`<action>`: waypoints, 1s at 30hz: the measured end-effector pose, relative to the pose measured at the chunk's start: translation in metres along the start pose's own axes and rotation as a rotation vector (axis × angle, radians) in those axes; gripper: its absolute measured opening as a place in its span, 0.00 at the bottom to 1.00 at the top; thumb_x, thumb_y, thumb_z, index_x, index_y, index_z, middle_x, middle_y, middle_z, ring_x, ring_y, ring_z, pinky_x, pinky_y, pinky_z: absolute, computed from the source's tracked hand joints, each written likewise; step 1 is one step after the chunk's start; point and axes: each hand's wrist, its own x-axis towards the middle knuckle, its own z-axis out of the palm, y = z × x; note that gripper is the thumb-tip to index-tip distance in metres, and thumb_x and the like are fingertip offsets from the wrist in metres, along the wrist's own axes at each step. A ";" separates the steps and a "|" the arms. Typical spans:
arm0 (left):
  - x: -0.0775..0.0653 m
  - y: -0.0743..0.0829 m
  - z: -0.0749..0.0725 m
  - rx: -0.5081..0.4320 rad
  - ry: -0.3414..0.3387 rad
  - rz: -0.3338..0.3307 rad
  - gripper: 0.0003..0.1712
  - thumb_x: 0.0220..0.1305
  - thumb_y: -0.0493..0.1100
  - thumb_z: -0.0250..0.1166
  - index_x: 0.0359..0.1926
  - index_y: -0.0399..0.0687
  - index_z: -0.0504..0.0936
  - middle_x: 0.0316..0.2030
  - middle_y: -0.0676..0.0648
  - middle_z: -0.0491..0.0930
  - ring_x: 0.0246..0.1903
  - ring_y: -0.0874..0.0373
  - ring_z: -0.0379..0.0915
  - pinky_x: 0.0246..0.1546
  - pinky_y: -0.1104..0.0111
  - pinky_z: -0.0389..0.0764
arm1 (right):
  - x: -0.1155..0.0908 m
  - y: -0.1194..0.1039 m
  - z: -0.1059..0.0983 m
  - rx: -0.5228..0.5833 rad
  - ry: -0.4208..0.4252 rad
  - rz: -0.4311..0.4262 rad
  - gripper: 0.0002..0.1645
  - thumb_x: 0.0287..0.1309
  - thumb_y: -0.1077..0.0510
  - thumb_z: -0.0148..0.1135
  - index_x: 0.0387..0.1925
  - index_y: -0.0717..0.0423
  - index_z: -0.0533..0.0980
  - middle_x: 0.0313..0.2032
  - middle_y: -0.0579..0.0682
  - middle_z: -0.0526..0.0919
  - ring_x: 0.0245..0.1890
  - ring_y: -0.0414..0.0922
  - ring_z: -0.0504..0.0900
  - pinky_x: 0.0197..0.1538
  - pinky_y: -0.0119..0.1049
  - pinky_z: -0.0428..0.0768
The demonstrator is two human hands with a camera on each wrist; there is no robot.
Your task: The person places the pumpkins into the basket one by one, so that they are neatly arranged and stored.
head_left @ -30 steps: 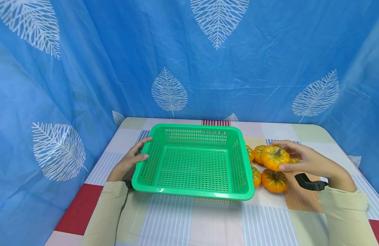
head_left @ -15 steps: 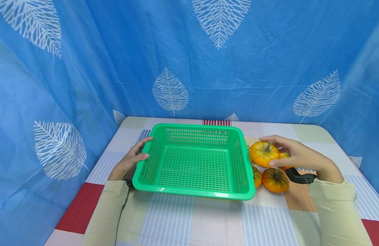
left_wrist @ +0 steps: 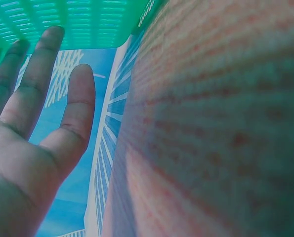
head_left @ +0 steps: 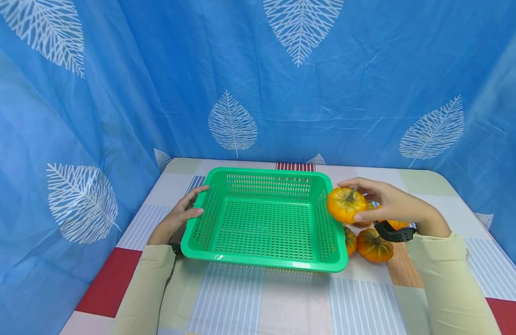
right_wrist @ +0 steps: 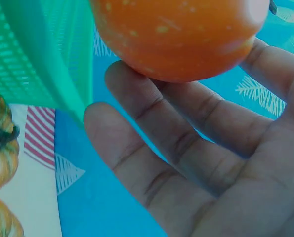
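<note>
A small orange-yellow pumpkin [head_left: 347, 205] with a short stem is gripped by my right hand [head_left: 383, 201], thumb on its near side and fingers at its far side. It overlaps the right rim of the green plastic basket [head_left: 262, 266]. From the right wrist view, the held pumpkin [right_wrist: 181, 39] rests against the fingertips, beside the basket wall [right_wrist: 72, 44]. My left hand [head_left: 177, 217] lies at the basket's left side with fingers extended. In the left wrist view, the fingertips of that hand [left_wrist: 33, 133] reach the slotted basket wall [left_wrist: 95, 24].
More pumpkins lie on the table right of the basket, among them a dark orange one [head_left: 375, 245], one under the right wrist [head_left: 398, 224] and one partly hidden by the basket [head_left: 349, 240]. A checked cloth [head_left: 295, 302] covers the table; a blue leaf-print curtain [head_left: 358, 93] stands behind.
My right hand has carried the pumpkin leftward and slightly up, from above the other pumpkins to the basket's right rim. The left hand and basket have hardly moved.
</note>
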 end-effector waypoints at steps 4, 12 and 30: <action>0.000 -0.001 0.000 0.004 -0.002 0.009 0.40 0.76 0.47 0.62 0.83 0.52 0.61 0.74 0.28 0.58 0.59 0.61 0.71 0.55 0.69 0.80 | 0.008 -0.005 0.000 0.006 -0.006 0.003 0.40 0.65 0.69 0.71 0.76 0.62 0.69 0.58 0.44 0.84 0.52 0.42 0.83 0.57 0.32 0.82; 0.000 -0.002 0.000 -0.006 -0.006 0.039 0.40 0.76 0.47 0.62 0.83 0.48 0.61 0.68 0.43 0.67 0.58 0.61 0.73 0.55 0.69 0.81 | 0.027 -0.010 0.000 0.031 -0.003 -0.019 0.39 0.65 0.69 0.71 0.75 0.63 0.69 0.62 0.43 0.81 0.53 0.43 0.82 0.60 0.30 0.80; -0.001 0.001 0.002 -0.004 0.003 0.027 0.43 0.75 0.49 0.63 0.83 0.43 0.59 0.73 0.27 0.58 0.58 0.60 0.72 0.55 0.69 0.79 | 0.073 -0.017 0.011 0.093 -0.039 -0.045 0.40 0.68 0.65 0.71 0.77 0.67 0.66 0.70 0.62 0.74 0.60 0.43 0.80 0.64 0.30 0.78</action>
